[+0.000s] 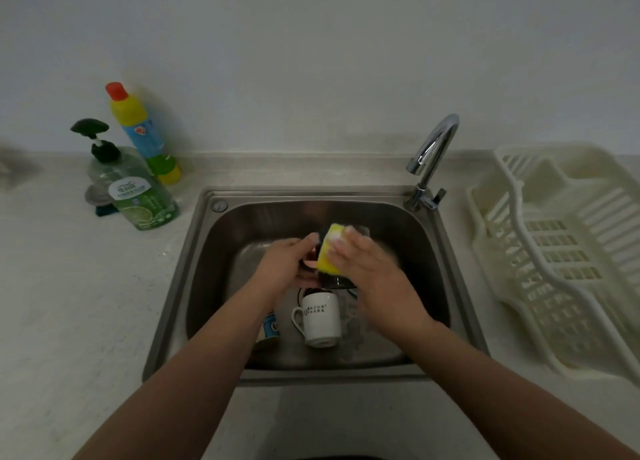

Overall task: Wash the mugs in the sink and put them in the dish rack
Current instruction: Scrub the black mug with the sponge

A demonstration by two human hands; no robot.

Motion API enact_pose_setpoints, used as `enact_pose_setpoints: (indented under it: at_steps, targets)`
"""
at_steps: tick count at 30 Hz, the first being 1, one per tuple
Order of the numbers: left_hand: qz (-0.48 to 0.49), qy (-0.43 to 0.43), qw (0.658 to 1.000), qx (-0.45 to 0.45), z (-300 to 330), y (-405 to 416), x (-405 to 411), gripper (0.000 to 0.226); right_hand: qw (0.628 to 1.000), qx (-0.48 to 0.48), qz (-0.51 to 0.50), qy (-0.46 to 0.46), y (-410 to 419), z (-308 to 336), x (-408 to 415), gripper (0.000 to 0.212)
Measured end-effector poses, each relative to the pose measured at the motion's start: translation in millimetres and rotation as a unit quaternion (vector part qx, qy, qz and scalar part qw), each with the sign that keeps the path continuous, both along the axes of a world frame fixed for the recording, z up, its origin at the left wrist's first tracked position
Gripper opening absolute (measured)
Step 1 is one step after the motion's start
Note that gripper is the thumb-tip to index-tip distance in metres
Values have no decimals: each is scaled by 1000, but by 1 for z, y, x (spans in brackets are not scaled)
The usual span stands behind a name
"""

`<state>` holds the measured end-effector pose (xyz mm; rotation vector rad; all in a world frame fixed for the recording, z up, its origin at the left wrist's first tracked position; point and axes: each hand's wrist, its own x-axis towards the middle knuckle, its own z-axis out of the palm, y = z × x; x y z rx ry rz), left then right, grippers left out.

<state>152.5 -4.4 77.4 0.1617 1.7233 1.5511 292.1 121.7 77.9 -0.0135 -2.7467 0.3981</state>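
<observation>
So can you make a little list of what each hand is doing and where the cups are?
left hand: holds a dark mug over the sink
right hand: presses a yellow sponge on that mug
white mug: lying in the sink
blue-patterned mug: in the sink, partly hidden by the left arm
dish rack: right of the sink, no mugs in it
faucet: no water visible
</observation>
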Motion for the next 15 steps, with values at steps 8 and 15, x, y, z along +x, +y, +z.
enact_pose_setpoints:
  at_steps: [8, 15]
  targets:
    - [-24, 62, 996, -56, 3, 0, -2, 31, 995, 71, 65, -3, 16, -9, -2, 49]
    - [-11, 26, 998, -53, -7, -2, -4, 26, 999, 37, 32, 2, 18, -7, -5, 50]
